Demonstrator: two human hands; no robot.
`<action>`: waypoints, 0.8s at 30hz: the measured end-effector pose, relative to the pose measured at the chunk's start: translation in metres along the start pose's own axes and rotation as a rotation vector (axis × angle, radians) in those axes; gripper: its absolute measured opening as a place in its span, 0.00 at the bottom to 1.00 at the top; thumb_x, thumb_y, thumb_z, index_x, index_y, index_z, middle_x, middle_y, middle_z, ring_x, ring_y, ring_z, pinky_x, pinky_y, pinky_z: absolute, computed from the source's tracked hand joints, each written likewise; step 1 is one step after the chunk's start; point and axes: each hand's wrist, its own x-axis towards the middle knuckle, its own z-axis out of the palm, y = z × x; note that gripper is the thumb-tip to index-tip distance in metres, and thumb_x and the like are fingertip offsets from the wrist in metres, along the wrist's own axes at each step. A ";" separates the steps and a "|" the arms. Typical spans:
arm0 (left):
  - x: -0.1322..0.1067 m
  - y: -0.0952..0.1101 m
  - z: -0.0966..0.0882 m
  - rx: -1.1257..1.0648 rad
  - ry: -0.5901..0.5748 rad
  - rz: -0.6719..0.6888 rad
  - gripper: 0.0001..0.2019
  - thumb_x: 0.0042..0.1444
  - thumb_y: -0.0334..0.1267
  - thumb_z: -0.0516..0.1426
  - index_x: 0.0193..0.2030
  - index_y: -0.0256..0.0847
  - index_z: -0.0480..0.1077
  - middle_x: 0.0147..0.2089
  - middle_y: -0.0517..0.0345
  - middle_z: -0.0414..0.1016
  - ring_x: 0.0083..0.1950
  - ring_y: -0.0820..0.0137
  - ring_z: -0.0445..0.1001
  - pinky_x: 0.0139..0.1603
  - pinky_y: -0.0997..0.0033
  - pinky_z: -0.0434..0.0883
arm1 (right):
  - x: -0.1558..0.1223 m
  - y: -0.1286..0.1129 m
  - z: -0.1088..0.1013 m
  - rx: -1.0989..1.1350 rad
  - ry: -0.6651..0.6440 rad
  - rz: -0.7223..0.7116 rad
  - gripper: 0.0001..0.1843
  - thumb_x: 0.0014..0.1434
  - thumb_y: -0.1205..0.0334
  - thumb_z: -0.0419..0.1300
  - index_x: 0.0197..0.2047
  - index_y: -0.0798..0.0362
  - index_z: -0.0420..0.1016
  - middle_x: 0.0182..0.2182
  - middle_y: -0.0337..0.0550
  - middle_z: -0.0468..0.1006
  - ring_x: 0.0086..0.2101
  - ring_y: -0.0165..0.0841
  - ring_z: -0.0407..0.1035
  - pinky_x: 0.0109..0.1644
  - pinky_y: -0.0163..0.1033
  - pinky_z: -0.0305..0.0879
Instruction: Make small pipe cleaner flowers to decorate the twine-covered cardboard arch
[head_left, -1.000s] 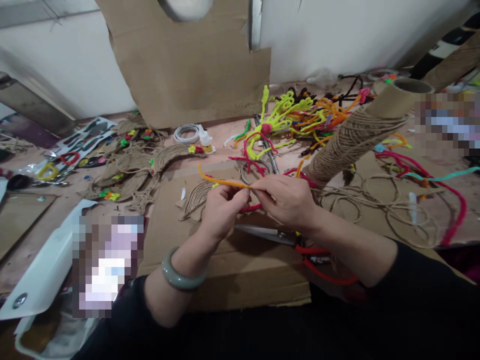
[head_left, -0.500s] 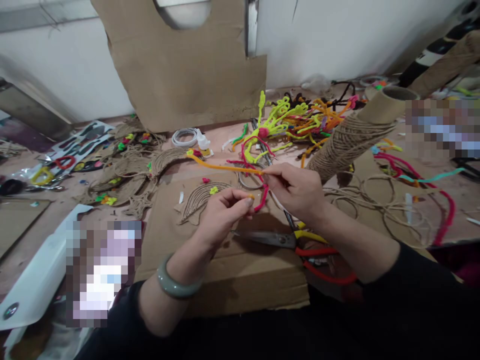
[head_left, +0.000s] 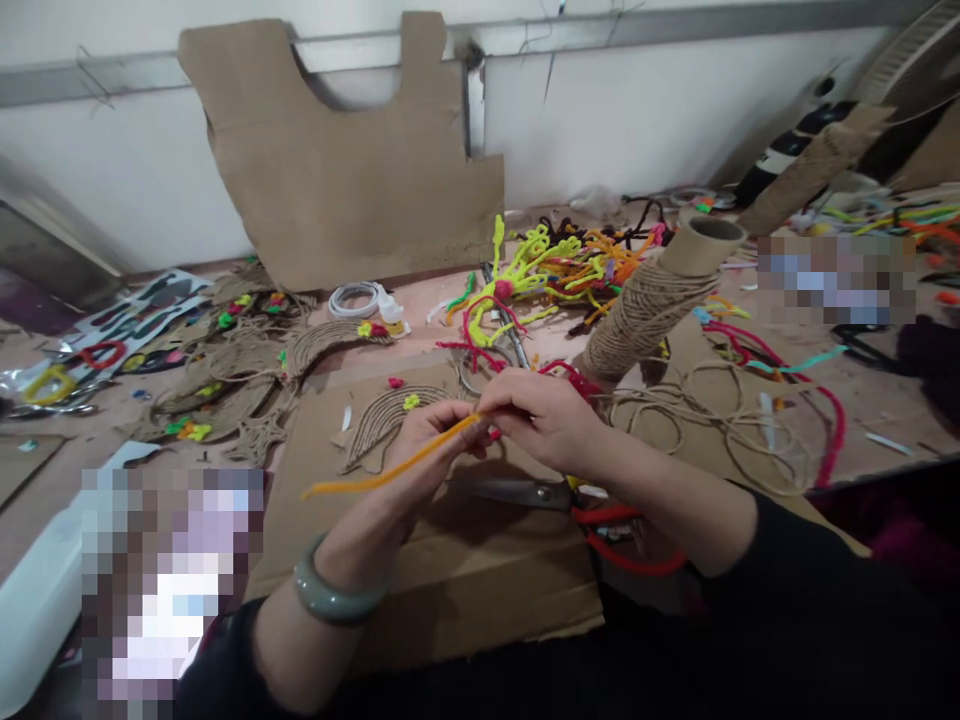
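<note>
An orange pipe cleaner (head_left: 390,468) runs from my joined fingertips down to the left, across the back of my left hand. My left hand (head_left: 433,445) is closed, its thumb and fingers pinched at the pipe cleaner's upper end. Touching it from the right, my right hand (head_left: 544,420) is closed in a pinch on the same end. The fingers partly hide what lies between them. Below the hands rest large scissors (head_left: 540,493) with red handles, on cardboard (head_left: 300,545). A rope-covered arch (head_left: 386,420) with a small yellow flower lies behind my left hand.
A twine-wound cardboard tube (head_left: 645,310) stands tilted at the right, with loose twine (head_left: 712,405) beside it. Colourful pipe cleaners (head_left: 525,265) are heaped at the back. A small white bottle (head_left: 390,308) and a wire coil (head_left: 355,298) stand nearby. Rope shapes (head_left: 259,435) cover the left.
My right hand has come left to meet my left hand. The orange pipe cleaner, stretched left behind the hands before, now slants down in front of my left hand. The view has shifted.
</note>
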 end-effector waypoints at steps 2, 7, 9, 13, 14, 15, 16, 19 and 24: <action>0.000 0.000 0.000 -0.056 0.010 -0.005 0.10 0.43 0.42 0.64 0.27 0.37 0.74 0.22 0.59 0.73 0.22 0.77 0.69 0.25 0.77 0.68 | 0.004 0.008 -0.005 0.014 0.103 0.060 0.07 0.57 0.70 0.52 0.32 0.53 0.70 0.28 0.39 0.74 0.31 0.28 0.67 0.36 0.34 0.64; 0.001 0.000 -0.002 -0.098 0.161 0.022 0.10 0.44 0.39 0.64 0.32 0.37 0.74 0.25 0.59 0.75 0.23 0.78 0.70 0.27 0.78 0.69 | 0.013 0.045 -0.024 0.089 0.687 0.452 0.04 0.55 0.63 0.55 0.34 0.53 0.67 0.35 0.41 0.73 0.26 0.25 0.64 0.29 0.33 0.62; 0.001 0.000 -0.003 -0.088 0.171 0.029 0.08 0.45 0.39 0.63 0.31 0.36 0.74 0.24 0.59 0.75 0.22 0.78 0.70 0.26 0.79 0.69 | 0.013 0.050 -0.025 0.112 0.706 0.463 0.06 0.54 0.61 0.57 0.34 0.53 0.67 0.38 0.42 0.73 0.26 0.25 0.65 0.29 0.32 0.62; 0.000 0.000 -0.005 -0.094 0.192 0.047 0.10 0.44 0.38 0.63 0.34 0.36 0.74 0.25 0.58 0.75 0.23 0.78 0.70 0.26 0.78 0.69 | 0.008 0.034 -0.010 0.027 0.440 0.376 0.04 0.56 0.63 0.55 0.33 0.53 0.70 0.26 0.37 0.73 0.26 0.26 0.66 0.30 0.31 0.62; 0.001 0.000 -0.005 -0.110 0.212 0.061 0.12 0.43 0.38 0.64 0.36 0.36 0.74 0.25 0.58 0.76 0.22 0.78 0.70 0.26 0.78 0.69 | 0.006 0.029 -0.005 -0.027 0.338 0.325 0.04 0.56 0.64 0.55 0.33 0.53 0.70 0.25 0.38 0.74 0.26 0.27 0.66 0.31 0.31 0.62; 0.001 0.001 -0.006 -0.135 0.240 0.076 0.15 0.42 0.38 0.65 0.38 0.35 0.74 0.25 0.59 0.76 0.22 0.77 0.70 0.26 0.78 0.69 | 0.004 0.025 0.000 -0.087 0.243 0.267 0.05 0.56 0.65 0.54 0.33 0.54 0.71 0.26 0.38 0.74 0.27 0.27 0.67 0.32 0.31 0.62; 0.002 0.002 -0.008 -0.166 0.273 0.092 0.17 0.42 0.39 0.65 0.39 0.35 0.74 0.25 0.59 0.76 0.22 0.77 0.70 0.25 0.78 0.69 | 0.002 0.022 0.003 -0.149 0.160 0.213 0.06 0.56 0.66 0.53 0.33 0.54 0.72 0.26 0.39 0.75 0.27 0.27 0.68 0.32 0.31 0.62; 0.005 0.006 -0.012 -0.264 0.373 0.127 0.16 0.40 0.41 0.66 0.36 0.35 0.75 0.22 0.59 0.74 0.21 0.78 0.69 0.23 0.80 0.67 | -0.002 0.022 0.007 -0.339 0.010 0.099 0.10 0.58 0.65 0.51 0.32 0.55 0.73 0.27 0.42 0.77 0.28 0.28 0.70 0.33 0.31 0.62; 0.009 0.009 -0.016 -0.317 0.453 0.167 0.13 0.39 0.43 0.66 0.29 0.35 0.75 0.21 0.59 0.75 0.21 0.79 0.69 0.22 0.81 0.66 | -0.003 0.027 -0.002 -0.450 0.002 0.108 0.10 0.59 0.64 0.52 0.32 0.55 0.74 0.29 0.42 0.78 0.29 0.28 0.71 0.34 0.31 0.62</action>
